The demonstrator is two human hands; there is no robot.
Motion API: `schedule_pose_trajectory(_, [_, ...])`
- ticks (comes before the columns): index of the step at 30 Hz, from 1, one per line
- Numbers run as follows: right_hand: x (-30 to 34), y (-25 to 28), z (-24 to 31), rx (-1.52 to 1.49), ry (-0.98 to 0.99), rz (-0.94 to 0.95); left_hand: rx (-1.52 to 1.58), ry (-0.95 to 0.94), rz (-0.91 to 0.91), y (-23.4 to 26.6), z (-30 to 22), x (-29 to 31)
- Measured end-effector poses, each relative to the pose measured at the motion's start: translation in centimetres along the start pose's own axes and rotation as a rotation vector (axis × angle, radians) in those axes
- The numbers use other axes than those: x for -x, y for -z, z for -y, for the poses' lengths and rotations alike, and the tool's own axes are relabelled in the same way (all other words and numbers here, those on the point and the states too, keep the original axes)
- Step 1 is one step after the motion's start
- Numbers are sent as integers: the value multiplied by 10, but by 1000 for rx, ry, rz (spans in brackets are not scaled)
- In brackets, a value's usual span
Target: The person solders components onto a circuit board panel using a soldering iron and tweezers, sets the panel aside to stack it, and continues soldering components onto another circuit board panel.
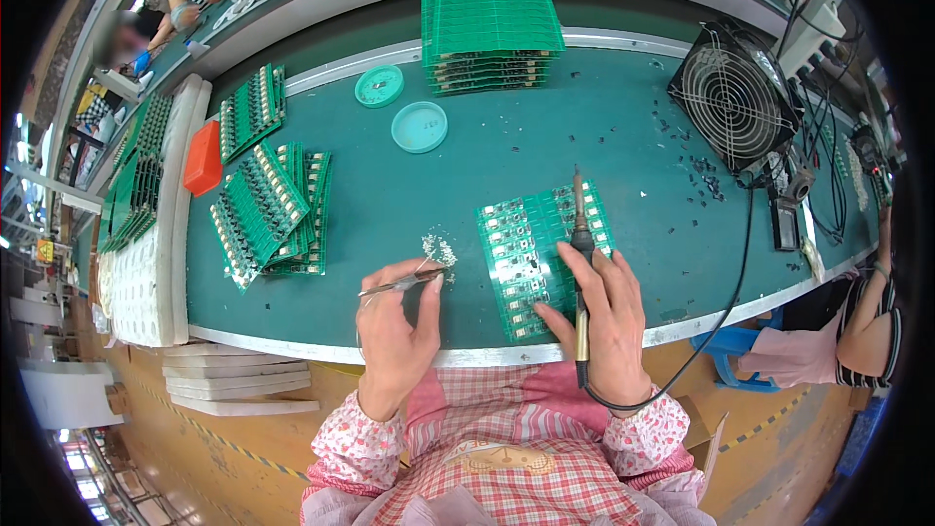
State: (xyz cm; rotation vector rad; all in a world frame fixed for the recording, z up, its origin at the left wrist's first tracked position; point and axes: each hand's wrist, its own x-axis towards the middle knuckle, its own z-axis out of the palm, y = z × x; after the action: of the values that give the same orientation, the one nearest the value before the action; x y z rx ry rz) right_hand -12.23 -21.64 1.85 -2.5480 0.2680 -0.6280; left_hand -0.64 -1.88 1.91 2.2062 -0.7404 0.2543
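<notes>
My left hand (pixel 394 341) pinches a pair of metal tweezers (pixel 397 285), their tips close to a small heap of tiny white parts (pixel 438 249) on the green mat. In my right hand (pixel 612 317) is a soldering iron (pixel 581 236), its tip pointing away from me. That hand rests over a green circuit board panel (pixel 524 255), with the thumb touching the board. Rows of small light components sit along the panel. The iron's black cable loops past my right wrist.
A tall stack of green boards (pixel 492 29) stands at the back, near two round green dishes (pixel 380 86). More boards (pixel 261 205) and a red box (pixel 203 158) lie left. At right are a black fan (pixel 730 97) and scattered black bits (pixel 709 180). Other people sit nearby.
</notes>
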Motion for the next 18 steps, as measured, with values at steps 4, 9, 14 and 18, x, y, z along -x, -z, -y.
schedule_pose_trajectory(4, [2,-4,-4,-1,3,-77,-15,11,-10,0,2,2])
schedule_pose_trajectory(9, [6,-4,-4,-15,-29,-130,-31,36,-1,0,5,4])
schedule_pose_trajectory(14, [6,-5,-3,-10,-33,-132,18,74,-20,-2,2,2])
schedule_pose_trajectory(18, [6,-5,-4,-13,-22,-142,5,85,-14,-1,1,2])
